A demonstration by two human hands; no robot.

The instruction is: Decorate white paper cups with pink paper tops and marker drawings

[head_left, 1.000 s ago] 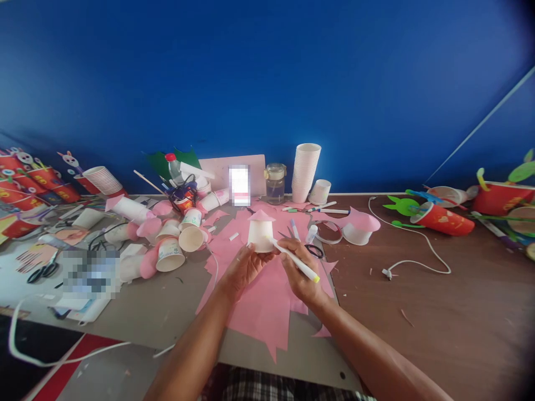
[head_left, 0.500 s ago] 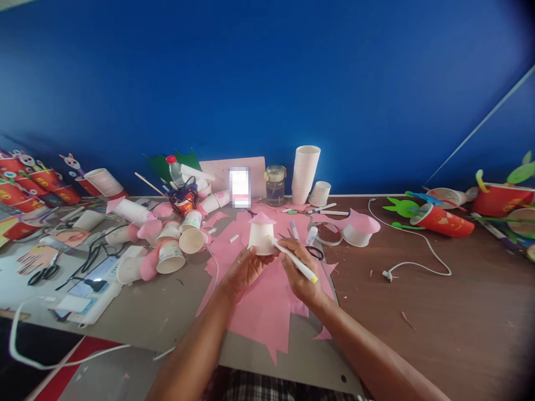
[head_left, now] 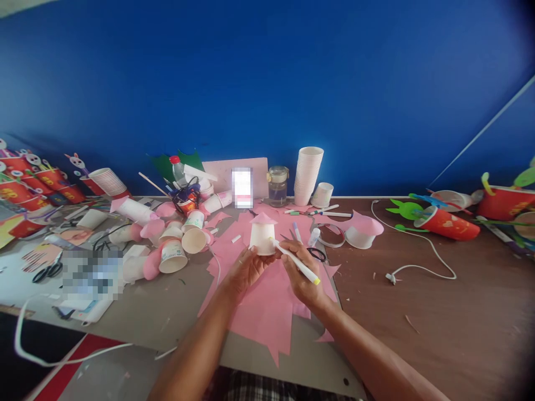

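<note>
Currently the left hand (head_left: 246, 272) grips an upturned cup (head_left: 262, 236), right hand (head_left: 304, 284) a marker (head_left: 301, 265); nested cups (head_left: 308, 177) stand behind.

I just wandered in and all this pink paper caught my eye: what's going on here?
A person is at work with bare hands. The left grip holds up a white cup, upside down with a pink cone on top. The right grip holds a marker, its tip at the cup's side by a small yellow patch. Pink paper lies below the hands, and another coned cup stands to the right.
</note>
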